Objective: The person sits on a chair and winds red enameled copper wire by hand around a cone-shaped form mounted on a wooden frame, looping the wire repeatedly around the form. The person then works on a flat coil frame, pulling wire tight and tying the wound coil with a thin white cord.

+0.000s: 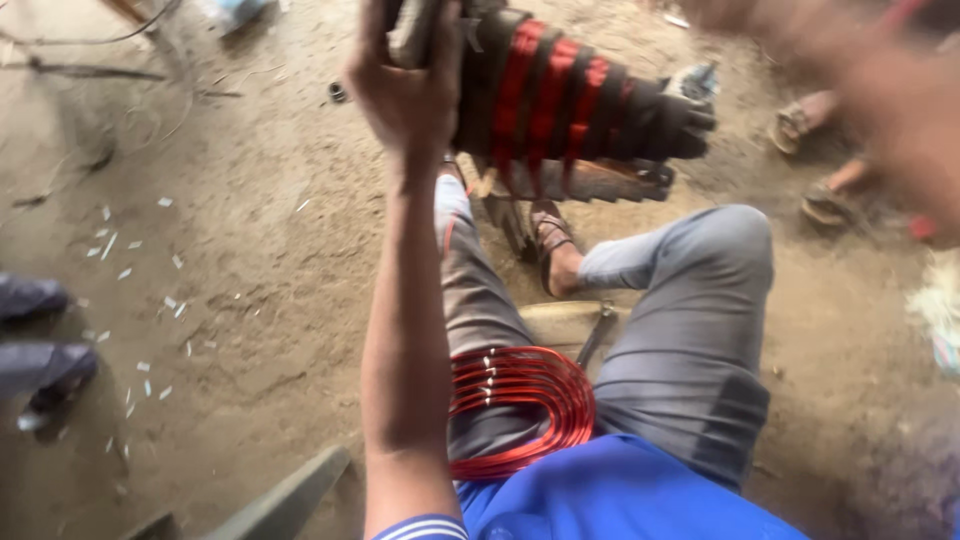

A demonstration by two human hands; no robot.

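Observation:
My left hand [405, 90] is raised at the end of an outstretched arm. It grips the near end of a dark motor core [580, 100] wound with red wire bands, which rests on a rusty stand just beyond my sandalled foot [552, 245]. A coil of red wire [520, 400] lies on my lap over grey trousers. My right hand [900, 90] is a close blur at the top right, and its fingers cannot be made out.
The ground is a dirt floor with several white scraps [130, 300] on the left. Another person's dark shoes [40, 370] are at the left edge, and sandalled feet [815, 160] at the upper right. A wooden block [565, 320] sits between my legs, with a plank [280, 495] at the bottom left.

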